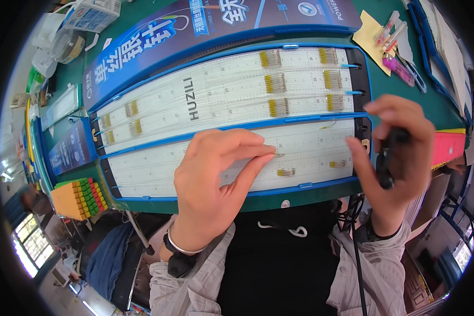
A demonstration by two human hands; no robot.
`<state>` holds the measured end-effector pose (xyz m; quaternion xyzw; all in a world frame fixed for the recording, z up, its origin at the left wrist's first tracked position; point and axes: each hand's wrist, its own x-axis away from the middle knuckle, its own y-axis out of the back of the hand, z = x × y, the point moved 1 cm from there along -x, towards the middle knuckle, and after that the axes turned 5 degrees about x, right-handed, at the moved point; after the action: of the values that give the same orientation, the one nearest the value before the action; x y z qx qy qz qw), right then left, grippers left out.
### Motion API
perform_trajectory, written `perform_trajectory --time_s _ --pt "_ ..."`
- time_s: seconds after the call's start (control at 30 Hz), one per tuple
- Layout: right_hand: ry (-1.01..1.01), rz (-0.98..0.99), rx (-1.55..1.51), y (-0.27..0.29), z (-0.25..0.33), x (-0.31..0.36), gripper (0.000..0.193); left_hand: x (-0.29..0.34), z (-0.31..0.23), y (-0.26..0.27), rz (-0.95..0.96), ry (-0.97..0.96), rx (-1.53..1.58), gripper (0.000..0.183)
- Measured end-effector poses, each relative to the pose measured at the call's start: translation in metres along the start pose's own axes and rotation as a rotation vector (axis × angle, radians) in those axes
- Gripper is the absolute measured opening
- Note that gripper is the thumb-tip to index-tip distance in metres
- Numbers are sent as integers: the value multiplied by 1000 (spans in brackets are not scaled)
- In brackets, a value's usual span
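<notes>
My left hand [210,181] is closed in a pinch above the lower half of an opened blue rig box [237,124]. A tiny, thin fishing hook [280,155] pokes out between its thumb and fingertips; most of it is hidden. On the right, my right hand [400,152] hovers over the box's end, somewhat blurred. Its thumb and forefinger are apart, and a black tool [392,158] whose kind I cannot make out sits against its palm. Below the pinch, small hook bundles [286,172] rest on the white ruled panel, and another bundle [337,164] lies farther right.
Several yellow-tipped hook bundles [277,82] fill the upper panel, with fine lines stretched along it. A blue printed box lid [216,23] stands behind. Pens [388,31] and a purple cutter [398,71] lie at the far right. A colourful foam block [79,199] is at the left edge.
</notes>
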<state>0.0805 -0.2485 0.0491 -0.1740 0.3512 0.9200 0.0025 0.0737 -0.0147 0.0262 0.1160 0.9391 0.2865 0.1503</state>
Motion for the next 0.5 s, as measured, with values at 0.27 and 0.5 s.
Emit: perform_trajectory --time_s 0.27,0.5 --pt "147 165 -589 2 -25 -1 57 4 2 -2 -46 102 313 36" --pt "-194 217 -872 -14 -26 6 54 4 1 -3 -24 122 310 43"
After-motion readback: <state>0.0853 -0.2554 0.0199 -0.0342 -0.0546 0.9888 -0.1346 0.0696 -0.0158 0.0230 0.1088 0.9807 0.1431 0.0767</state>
